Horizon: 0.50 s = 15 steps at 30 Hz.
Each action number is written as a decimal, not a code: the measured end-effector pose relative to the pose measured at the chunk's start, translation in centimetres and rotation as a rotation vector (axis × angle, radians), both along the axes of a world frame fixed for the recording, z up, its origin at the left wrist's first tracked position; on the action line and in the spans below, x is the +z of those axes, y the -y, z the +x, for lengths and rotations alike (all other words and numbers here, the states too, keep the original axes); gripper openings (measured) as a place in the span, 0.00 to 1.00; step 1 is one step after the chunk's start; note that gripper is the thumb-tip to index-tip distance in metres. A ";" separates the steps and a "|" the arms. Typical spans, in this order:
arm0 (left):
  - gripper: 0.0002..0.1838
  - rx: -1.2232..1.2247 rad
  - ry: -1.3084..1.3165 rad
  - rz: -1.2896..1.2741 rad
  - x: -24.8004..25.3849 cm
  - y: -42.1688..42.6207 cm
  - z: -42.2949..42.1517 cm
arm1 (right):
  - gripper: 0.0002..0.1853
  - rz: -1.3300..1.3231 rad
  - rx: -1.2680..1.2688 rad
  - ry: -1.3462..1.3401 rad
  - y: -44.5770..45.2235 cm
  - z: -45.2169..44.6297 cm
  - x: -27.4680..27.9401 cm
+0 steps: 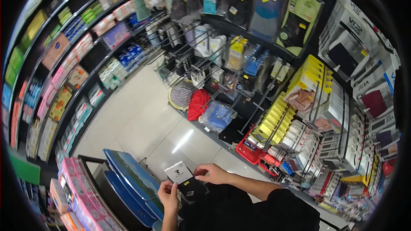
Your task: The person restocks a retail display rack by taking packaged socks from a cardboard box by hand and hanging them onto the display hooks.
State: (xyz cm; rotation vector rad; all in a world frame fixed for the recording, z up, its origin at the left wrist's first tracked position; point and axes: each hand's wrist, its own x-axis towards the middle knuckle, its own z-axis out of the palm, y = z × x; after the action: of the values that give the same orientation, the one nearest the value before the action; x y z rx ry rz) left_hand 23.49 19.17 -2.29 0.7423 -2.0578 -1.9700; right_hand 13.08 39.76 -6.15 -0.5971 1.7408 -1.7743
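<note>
Low in the view, I have a flat pack in front of me, with a black fabric item under clear plastic and a white header card printed with a dark logo. A small yellow label sits on the black part. My left hand pinches the left edge of the pack near the card. At the opposite edge, my right hand has thumb and index finger closed on the pack's upper right side. Part of the pack's lower end blends with my black clothing.
Ahead, wire racks hold hanging packs and loose metal hooks. Boxed goods and a red basket stand to the right. Left are shelves of tissue packs; blue boards stand close by. Tiled floor runs between.
</note>
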 end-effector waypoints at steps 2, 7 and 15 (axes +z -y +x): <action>0.07 -0.061 0.008 0.005 -0.8 1.3 -1.7 | 0.10 -0.017 -0.050 0.012 0.2 -0.5 -0.2; 0.07 -0.215 -0.023 0.071 -1.9 4.5 -6.5 | 0.10 0.018 -0.160 0.051 2.3 -2.4 -0.4; 0.06 -0.466 -0.074 0.137 -3.0 11.3 -16.6 | 0.09 0.067 -0.391 -0.001 8.8 -6.7 0.4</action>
State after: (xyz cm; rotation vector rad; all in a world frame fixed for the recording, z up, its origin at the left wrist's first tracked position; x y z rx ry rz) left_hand 6.84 7.83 -5.34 0.2114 -2.2189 -2.3522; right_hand 6.38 30.95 -5.77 -0.2385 2.0122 -1.9585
